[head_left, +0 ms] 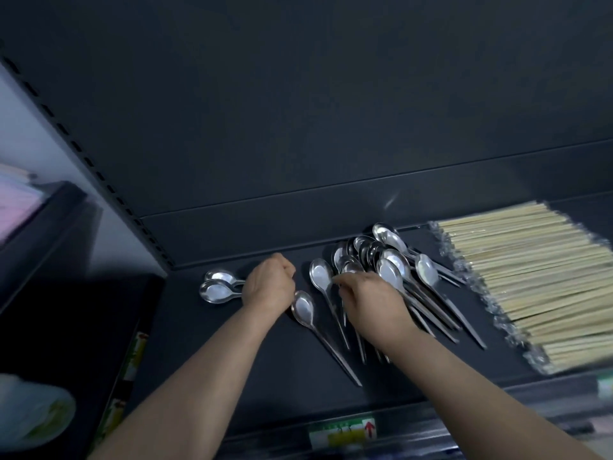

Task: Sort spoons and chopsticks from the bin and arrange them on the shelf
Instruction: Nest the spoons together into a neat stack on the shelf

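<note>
The shiny silver metal spoons (391, 270) gleam with white highlights against the plain dark charcoal metal shelf (265, 360). The long pale straw-yellow wooden chopsticks (530, 277) are wrapped in clear, glinting film. The small rectangular shelf-edge label (343, 433) is green, yellow and white, with a red arrow.

A small tag (343, 432) sticks on the front edge of the shelf (265, 376), and it shows a red arrow pointing up on a white patch, next to green and yellow bands. The tiny marks printed on it are too blurry to read. Two side tags (135, 355) with green, yellow and a bit of red sit on a dark edge to the left, and their words cannot be read either
</note>
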Tool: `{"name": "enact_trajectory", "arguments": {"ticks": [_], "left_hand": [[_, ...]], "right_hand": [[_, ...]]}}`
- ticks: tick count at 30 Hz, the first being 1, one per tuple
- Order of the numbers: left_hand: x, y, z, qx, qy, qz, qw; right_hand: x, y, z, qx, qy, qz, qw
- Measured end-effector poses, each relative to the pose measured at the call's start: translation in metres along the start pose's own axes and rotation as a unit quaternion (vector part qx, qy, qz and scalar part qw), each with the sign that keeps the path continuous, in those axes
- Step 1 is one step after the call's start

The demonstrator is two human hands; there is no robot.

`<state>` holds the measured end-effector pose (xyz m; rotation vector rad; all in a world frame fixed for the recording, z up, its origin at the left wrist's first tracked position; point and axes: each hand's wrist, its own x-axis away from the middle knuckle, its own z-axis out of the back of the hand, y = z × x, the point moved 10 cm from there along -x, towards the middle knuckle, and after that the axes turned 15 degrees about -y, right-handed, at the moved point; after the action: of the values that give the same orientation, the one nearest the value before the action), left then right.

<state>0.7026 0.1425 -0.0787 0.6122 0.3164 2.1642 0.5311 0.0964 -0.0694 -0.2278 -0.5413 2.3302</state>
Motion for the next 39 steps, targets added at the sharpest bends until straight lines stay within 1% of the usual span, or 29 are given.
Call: {"name": "enact_trajectory", "arguments": {"ticks": [2, 5, 7, 8, 10, 13, 15, 17, 18, 20, 22, 25, 28, 30, 31, 33, 34, 36, 39], "left_hand": [[0.003, 0.002, -0.005, -0.041, -0.021, 0.007, 0.999], [0.006, 0.0, -0.019, -0.107, -0.065, 0.037, 0.991], [0.01, -0.001, -0.025, -0.125, -0.083, 0.036, 0.988], [0.012, -0.001, -0.028, -0.117, -0.093, 0.025, 0.989], [0.014, 0.001, -0.029, -0.049, -0.103, -0.004, 0.993], [0.009, 0.003, -0.016, 0.098, -0.056, -0.03, 0.993], [0.002, 0.01, -0.01, 0.163, -0.03, -0.044, 0.985], [-0.002, 0.026, -0.011, 0.213, -0.032, -0.069, 0.974], [-0.004, 0.033, -0.011, 0.21, -0.028, -0.074, 0.975], [-0.01, 0.041, -0.012, 0.133, -0.004, -0.056, 0.99], [-0.018, 0.041, -0.02, 0.066, -0.002, -0.029, 0.997], [-0.017, 0.043, -0.029, 0.026, -0.02, -0.016, 0.999], [-0.007, 0.041, -0.014, 0.002, 0.008, -0.009, 1.0], [-0.003, 0.04, -0.006, 0.02, 0.021, -0.022, 0.999], [-0.004, 0.041, -0.006, 0.055, 0.011, -0.038, 0.998], [-0.004, 0.048, -0.019, 0.149, -0.035, -0.066, 0.986], [-0.004, 0.053, -0.028, 0.175, -0.057, -0.071, 0.98], [-0.006, 0.063, -0.042, 0.165, -0.075, -0.073, 0.981], [-0.008, 0.07, -0.053, 0.141, -0.055, -0.068, 0.986]], "right_hand": [[-0.002, -0.005, -0.004, -0.02, -0.016, 0.007, 1.0], [-0.001, -0.006, -0.013, -0.018, -0.041, 0.013, 0.999], [0.0, -0.005, -0.018, -0.019, -0.055, 0.013, 0.998], [0.0, -0.005, -0.02, -0.023, -0.062, 0.012, 0.998], [-0.001, -0.006, -0.024, -0.037, -0.08, 0.005, 0.996], [-0.002, -0.006, -0.028, -0.084, -0.115, -0.014, 0.99], [-0.002, 0.0, -0.031, -0.152, -0.138, -0.035, 0.978], [-0.001, 0.019, -0.027, -0.217, -0.124, -0.078, 0.965], [-0.001, 0.031, -0.021, -0.234, -0.105, -0.101, 0.961], [0.004, 0.057, -0.008, -0.246, -0.068, -0.14, 0.957], [0.01, 0.077, -0.001, -0.263, -0.057, -0.174, 0.947], [0.018, 0.094, -0.004, -0.328, -0.055, -0.2, 0.921], [0.019, 0.098, -0.006, -0.35, -0.046, -0.207, 0.912], [0.018, 0.096, -0.007, -0.35, -0.042, -0.204, 0.913], [0.017, 0.095, -0.008, -0.346, -0.041, -0.202, 0.915], [0.018, 0.094, -0.007, -0.328, -0.04, -0.202, 0.922], [0.019, 0.094, -0.005, -0.317, -0.038, -0.201, 0.926], [0.023, 0.095, 0.0, -0.302, -0.031, -0.195, 0.932], [0.031, 0.103, 0.006, -0.307, -0.026, -0.2, 0.93]]}}
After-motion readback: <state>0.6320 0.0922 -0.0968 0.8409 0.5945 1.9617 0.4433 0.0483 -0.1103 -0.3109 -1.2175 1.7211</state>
